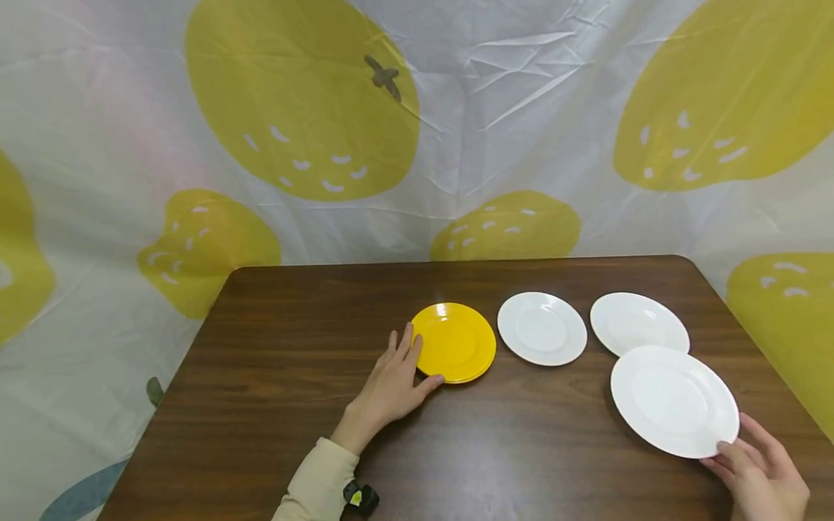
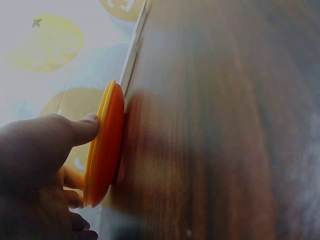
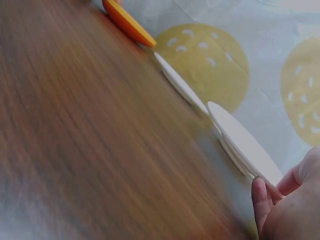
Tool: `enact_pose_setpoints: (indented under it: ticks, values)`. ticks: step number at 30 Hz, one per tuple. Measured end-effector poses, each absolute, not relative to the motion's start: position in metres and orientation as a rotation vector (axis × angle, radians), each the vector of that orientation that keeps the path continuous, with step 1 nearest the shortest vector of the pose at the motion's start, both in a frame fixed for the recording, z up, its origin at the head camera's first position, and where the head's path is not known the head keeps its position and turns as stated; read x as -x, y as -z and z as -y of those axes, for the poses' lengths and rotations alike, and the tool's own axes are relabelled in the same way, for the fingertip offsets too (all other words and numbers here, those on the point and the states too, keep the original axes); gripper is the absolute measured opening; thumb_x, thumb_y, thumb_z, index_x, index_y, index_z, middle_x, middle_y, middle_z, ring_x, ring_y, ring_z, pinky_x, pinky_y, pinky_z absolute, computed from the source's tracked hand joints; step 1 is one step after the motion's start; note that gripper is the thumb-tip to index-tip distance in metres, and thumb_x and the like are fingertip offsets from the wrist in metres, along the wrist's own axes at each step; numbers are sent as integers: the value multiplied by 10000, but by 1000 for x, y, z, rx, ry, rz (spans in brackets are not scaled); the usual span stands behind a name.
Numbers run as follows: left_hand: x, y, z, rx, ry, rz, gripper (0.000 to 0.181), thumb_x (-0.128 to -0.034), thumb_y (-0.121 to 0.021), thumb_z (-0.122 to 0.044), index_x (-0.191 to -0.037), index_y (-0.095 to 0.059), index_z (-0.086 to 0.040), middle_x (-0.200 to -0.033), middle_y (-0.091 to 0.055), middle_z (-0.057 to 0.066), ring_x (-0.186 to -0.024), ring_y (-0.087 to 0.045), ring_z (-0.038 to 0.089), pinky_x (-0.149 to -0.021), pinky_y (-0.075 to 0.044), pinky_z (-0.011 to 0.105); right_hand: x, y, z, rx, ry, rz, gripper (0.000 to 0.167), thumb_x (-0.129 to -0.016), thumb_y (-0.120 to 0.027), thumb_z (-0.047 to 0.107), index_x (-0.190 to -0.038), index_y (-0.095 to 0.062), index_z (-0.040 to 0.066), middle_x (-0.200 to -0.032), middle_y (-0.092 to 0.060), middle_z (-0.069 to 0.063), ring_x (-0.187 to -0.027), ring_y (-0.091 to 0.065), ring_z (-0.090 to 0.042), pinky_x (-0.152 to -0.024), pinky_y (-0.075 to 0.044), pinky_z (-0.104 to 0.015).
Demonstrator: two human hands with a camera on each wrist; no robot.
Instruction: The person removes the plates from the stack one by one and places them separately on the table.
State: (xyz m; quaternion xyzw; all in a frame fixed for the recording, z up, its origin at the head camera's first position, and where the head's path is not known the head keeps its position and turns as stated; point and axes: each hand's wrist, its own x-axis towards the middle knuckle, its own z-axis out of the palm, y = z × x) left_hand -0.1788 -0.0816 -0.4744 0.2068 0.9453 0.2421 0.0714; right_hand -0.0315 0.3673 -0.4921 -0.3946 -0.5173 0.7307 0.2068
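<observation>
On the table sits a small stack of yellow plates [image 1: 456, 340], their orange undersides showing in the left wrist view. My left hand [image 1: 391, 383] holds this stack by its left rim, thumb at the near edge and fingers on the far left side. At the right, my right hand [image 1: 762, 470] pinches the near right rim of a white plate [image 1: 674, 401], thumb on top and fingers beneath. That plate is raised and partly covers another white plate [image 1: 635, 322] behind it. A smaller white plate [image 1: 542, 329] lies between the yellow stack and these two.
A dark wooden table [image 1: 293, 333] with rounded back corners carries all the plates. Behind it hangs a pale cloth [image 1: 456, 145] printed with yellow fruit. A black band [image 1: 360, 499] is on my left wrist, beside a cream sleeve [image 1: 319, 477].
</observation>
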Motion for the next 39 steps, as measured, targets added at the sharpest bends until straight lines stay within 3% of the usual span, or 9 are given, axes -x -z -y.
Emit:
enact_pose_setpoints:
  ticks: [4, 11, 14, 21, 27, 31, 34, 36, 39]
  values:
    - [179, 474, 82, -626, -725, -2843, 854, -1003, -555, -542, -1596, -252, -7, -1708, -57, 157, -1559, -81, 449, -1209, -245, 615, 29, 492, -370, 1131, -1966, 1456, 619, -892, -501, -141, -1310, -591, 308, -684, -668, 159, -563, -660, 29, -513, -546, -165]
    - [178, 474, 82, -626, -715, -2849, 860, -1004, -544, -554, -1598, -245, -9, -1709, -51, 155, -1560, -81, 445, -1215, -237, 606, 20, 497, -377, 1074, -2022, 1422, 547, -919, -458, -155, -1131, -603, 329, -664, -670, 125, -539, -665, -6, -501, -546, -178]
    - [178, 474, 83, -627, -714, -2848, 861, -1006, -538, -557, -1598, -243, -6, -1708, -47, 154, -1560, -78, 444, -1216, -236, 606, 19, 500, -379, 1075, -2022, 1489, 533, -939, -442, -129, -1193, -541, 328, -675, -648, 156, -560, -656, 20, -527, -546, -160]
    - [180, 473, 82, -619, -713, -2843, 861, -1008, -531, -560, -1600, -236, -8, -1709, -43, 147, -1563, -66, 434, -1218, -232, 603, 20, 503, -383, 1156, -1962, 1599, 695, -963, -429, -74, -1561, -322, 263, -671, -567, 239, -611, -612, 109, -559, -531, -115]
    - [180, 474, 82, -612, -712, -2847, 859, -1010, -527, -559, -1599, -236, -6, -1708, -49, 154, -1564, -70, 433, -1218, -238, 599, 19, 504, -377, 1151, -1843, 1662, 697, -961, -425, -63, -1612, -239, 106, -642, -527, 260, -541, -585, 123, -523, -517, -108]
    - [181, 474, 82, -618, -719, -2849, 855, -1010, -535, -551, -1596, -245, -1, -1706, -56, 163, -1560, -78, 444, -1216, -240, 601, 20, 508, -374, 1204, -1632, 1817, 644, -973, -426, -31, -1593, -267, 36, -1028, -673, 9, -548, -510, 198, -511, -507, -100]
    - [180, 474, 82, -615, -722, -2845, 856, -1008, -539, -551, -1597, -246, -4, -1708, -53, 159, -1561, -77, 445, -1216, -238, 603, 21, 510, -372, 1288, -1487, 1898, 606, -983, -438, 2, -1575, -310, 13, -1348, -508, -70, -593, -424, 256, -510, -497, -90]
    - [180, 474, 82, -613, -722, -2843, 858, -1007, -539, -554, -1599, -243, -7, -1709, -48, 152, -1562, -73, 442, -1217, -235, 604, 20, 510, -371, 1316, -1478, 1883, 589, -983, -443, 7, -1562, -336, -3, -1388, -490, -28, -603, -407, 259, -492, -494, -100]
    - [179, 473, 82, -613, -725, -2842, 859, -1007, -538, -555, -1600, -241, -10, -1710, -43, 148, -1562, -71, 442, -1217, -233, 606, 19, 508, -367, 1361, -1443, 1866, 574, -977, -447, 22, -1545, -372, -7, -1257, -505, 102, -603, -385, 265, -461, -476, -104]
